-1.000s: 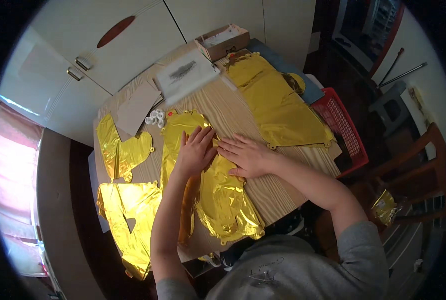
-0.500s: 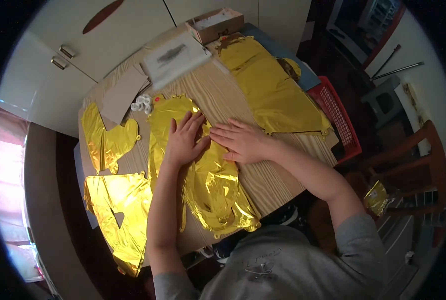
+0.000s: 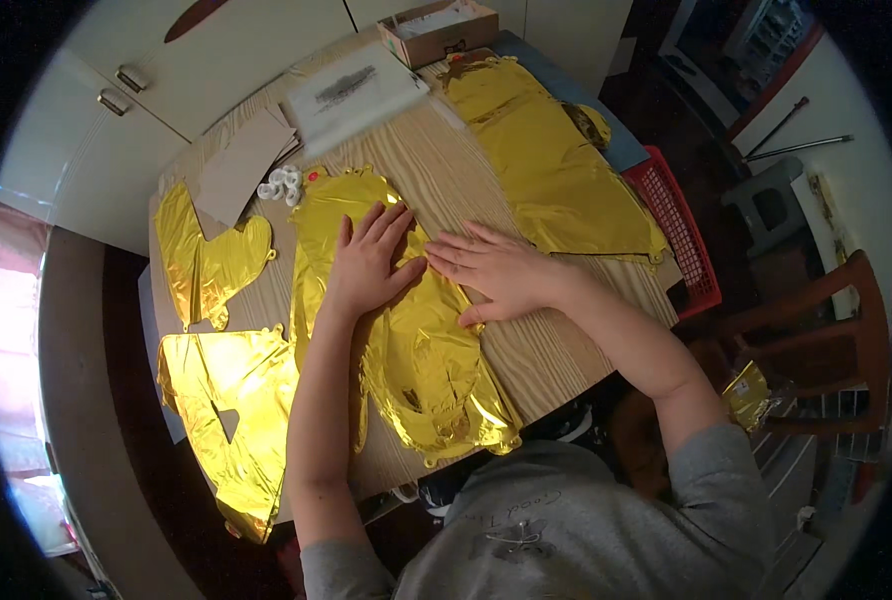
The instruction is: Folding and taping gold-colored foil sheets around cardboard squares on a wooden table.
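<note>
The flat gold balloon [image 3: 431, 335] lies lengthwise on the counter [image 3: 541, 365], directly before the person, a position that probably lets both palms bear on it. The left hand [image 3: 369, 265] rests palm-down with fingers spread on its upper half; the right hand [image 3: 496, 275], flat with its thumb apart, meets the right edge, apparently to keep the slippery, wrinkled film from shifting.

The fisheye looks steeply down from the wearer's head, their grey shirt [image 3: 606, 540] at lower centre. It faces the nearby table [image 3: 446, 170] mid-frame, taking in much of the room.
</note>
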`<state>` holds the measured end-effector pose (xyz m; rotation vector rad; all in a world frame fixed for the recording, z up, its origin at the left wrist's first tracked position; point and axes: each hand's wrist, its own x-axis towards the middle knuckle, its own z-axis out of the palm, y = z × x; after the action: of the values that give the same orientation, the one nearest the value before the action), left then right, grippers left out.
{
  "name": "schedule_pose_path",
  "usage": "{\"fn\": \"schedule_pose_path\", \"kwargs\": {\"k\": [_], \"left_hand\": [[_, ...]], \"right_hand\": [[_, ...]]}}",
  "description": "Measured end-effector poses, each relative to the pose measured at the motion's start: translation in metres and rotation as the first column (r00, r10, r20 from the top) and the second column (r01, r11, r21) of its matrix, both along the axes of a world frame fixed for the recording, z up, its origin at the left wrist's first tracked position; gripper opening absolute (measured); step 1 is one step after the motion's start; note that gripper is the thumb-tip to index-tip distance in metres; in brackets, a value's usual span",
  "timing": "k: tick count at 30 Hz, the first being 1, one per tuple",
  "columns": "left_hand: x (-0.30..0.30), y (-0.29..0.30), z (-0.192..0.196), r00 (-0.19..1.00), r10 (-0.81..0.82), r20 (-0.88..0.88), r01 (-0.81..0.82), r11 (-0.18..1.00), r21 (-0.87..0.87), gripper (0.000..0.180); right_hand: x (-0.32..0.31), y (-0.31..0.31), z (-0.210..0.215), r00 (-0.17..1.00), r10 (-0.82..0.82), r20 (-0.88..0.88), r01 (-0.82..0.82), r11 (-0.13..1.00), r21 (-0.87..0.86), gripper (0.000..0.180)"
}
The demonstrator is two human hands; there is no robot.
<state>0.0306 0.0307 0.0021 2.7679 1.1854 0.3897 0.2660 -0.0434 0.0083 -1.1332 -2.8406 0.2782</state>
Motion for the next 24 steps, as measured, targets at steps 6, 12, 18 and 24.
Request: {"fn": "schedule_pose_path", "kwargs": {"k": [6, 12, 18, 24], "left_hand": [[0.001, -0.001, 0.001, 1.000, -0.018, -0.004, 0.018, 1.000, 0.002, 0.071], [0.000, -0.001, 0.001, 1.000, -0.023, -0.017, 0.023, 1.000, -0.008, 0.073], [0.001, 0.000, 0.002, 0.999, -0.019, -0.032, 0.019, 1.000, -0.016, 0.074], [0.000, 0.000, -0.001, 1.000, -0.021, -0.012, 0.020, 1.000, -0.006, 0.074]], "right_hand": [[0.007, -0.003, 0.011, 0.998, 0.050, 0.023, -0.049, 0.998, -0.033, 0.091], [0.001, -0.001, 0.000, 0.988, 0.057, -0.147, -0.059, 0.998, -0.011, 0.066], [0.000, 0.000, -0.003, 0.980, 0.087, -0.180, -0.077, 0.995, 0.060, 0.054], [0.000, -0.002, 0.000, 0.977, 0.097, -0.190, -0.090, 0.995, 0.047, 0.065]]}}
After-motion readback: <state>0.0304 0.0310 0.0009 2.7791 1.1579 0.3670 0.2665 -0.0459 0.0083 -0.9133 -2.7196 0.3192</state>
